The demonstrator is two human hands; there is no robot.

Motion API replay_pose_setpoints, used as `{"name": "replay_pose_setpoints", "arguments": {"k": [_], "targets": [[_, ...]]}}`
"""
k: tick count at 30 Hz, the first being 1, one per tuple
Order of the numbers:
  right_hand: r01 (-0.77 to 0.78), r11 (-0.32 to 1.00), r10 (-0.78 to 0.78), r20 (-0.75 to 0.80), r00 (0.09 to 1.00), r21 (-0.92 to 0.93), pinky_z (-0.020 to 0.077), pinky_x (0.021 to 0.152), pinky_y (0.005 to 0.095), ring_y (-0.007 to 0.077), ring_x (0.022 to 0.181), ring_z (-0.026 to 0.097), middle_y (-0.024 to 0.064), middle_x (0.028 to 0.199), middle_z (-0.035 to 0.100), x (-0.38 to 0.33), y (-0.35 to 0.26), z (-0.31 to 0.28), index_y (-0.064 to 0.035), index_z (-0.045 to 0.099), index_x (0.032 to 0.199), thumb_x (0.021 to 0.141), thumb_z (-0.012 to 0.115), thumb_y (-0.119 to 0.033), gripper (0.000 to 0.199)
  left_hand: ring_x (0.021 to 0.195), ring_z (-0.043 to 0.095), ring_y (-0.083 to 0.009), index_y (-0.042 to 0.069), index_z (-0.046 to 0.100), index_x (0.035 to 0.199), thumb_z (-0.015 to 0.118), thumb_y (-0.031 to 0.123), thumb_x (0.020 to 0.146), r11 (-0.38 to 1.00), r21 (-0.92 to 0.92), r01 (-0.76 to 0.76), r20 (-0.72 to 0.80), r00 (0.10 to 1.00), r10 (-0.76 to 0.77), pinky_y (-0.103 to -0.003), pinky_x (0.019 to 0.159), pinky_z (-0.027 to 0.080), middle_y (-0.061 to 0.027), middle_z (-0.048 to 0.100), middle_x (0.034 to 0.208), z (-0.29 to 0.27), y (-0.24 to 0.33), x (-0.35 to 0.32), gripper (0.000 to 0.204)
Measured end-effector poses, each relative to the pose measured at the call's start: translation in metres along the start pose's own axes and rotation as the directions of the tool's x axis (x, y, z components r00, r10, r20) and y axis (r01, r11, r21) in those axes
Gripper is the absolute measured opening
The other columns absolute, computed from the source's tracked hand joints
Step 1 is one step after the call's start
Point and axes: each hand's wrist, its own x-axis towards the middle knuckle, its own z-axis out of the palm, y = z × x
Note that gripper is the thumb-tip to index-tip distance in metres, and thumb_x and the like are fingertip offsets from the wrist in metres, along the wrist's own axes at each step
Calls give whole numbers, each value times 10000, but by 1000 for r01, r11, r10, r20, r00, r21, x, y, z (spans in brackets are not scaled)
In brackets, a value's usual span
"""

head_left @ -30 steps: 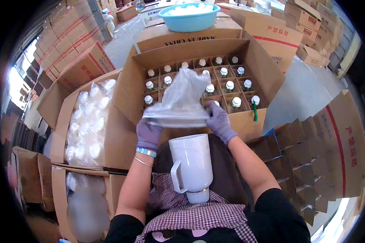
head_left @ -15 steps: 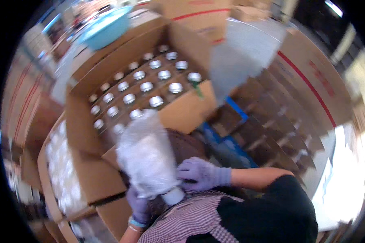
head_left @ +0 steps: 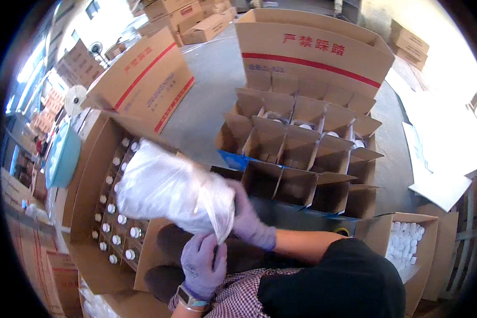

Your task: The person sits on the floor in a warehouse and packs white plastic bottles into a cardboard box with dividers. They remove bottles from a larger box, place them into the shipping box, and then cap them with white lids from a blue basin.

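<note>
A bulky white thing, seemingly a bottle, is wrapped in a translucent plastic bag (head_left: pixel 164 185) that lies slantwise in front of me. My left hand (head_left: pixel 201 265), in a purple glove, pinches the gathered lower corner of the bag. Behind the bag's right end, my right hand (head_left: pixel 250 222) is closed around it, its fingertips partly hidden by the plastic. Left of the bag, white-capped bottles (head_left: pixel 116 239) stand in rows inside an open cardboard box (head_left: pixel 85 180).
A carton with cardboard dividers (head_left: pixel 297 143) stands ahead to the right, bottles in a few cells. Behind it is a tall box (head_left: pixel 312 50). At lower right, a small box (head_left: pixel 426 254) holds white caps or small bottles. A light-blue basin (head_left: pixel 63 156) sits far left.
My view has swung right. The bag has turned from upright to slantwise, and the white cap that showed at its lower end is out of sight. My left hand now pinches its corner.
</note>
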Motion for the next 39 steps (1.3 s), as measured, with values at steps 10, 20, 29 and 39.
{"name": "replay_pose_setpoints", "arguments": {"k": [10,20,29,39], "targets": [[-23,877,-175,-364,915,-480,508,944,379,275,1052,610,161,1162,602,239,-1,-196,-32,433,1314,750,793,-205,692,955,596,-206,-3,606,1213,588,-23,846,859,-16,512,-272,824,-496,-297,831,502,-105,595,1072,-73,-133,-105,368],[-231,50,432,-187,882,-972,438,1053,456,362,1260,562,209,1353,595,315,125,-103,-69,595,1327,818,663,-583,726,1125,590,-237,-16,547,1346,603,133,950,266,37,963,-703,214,-678,-351,928,492,-138,596,1317,-177,-53,-356,427],[427,-61,-290,426,857,-902,528,656,450,299,711,642,127,913,698,269,138,-175,-81,674,1116,980,603,-310,275,923,696,-261,32,651,1196,671,240,926,-295,-200,934,-944,-264,-195,-350,822,544,-151,675,1119,-249,132,-540,342],[476,579,96,635,766,-662,449,985,408,298,1130,544,175,1300,545,250,151,-33,-13,459,1404,992,580,-239,485,1215,560,-319,8,410,1455,881,476,626,-378,-374,847,-779,-508,-368,-392,1045,458,-194,560,1350,-98,106,-746,1063]]}}
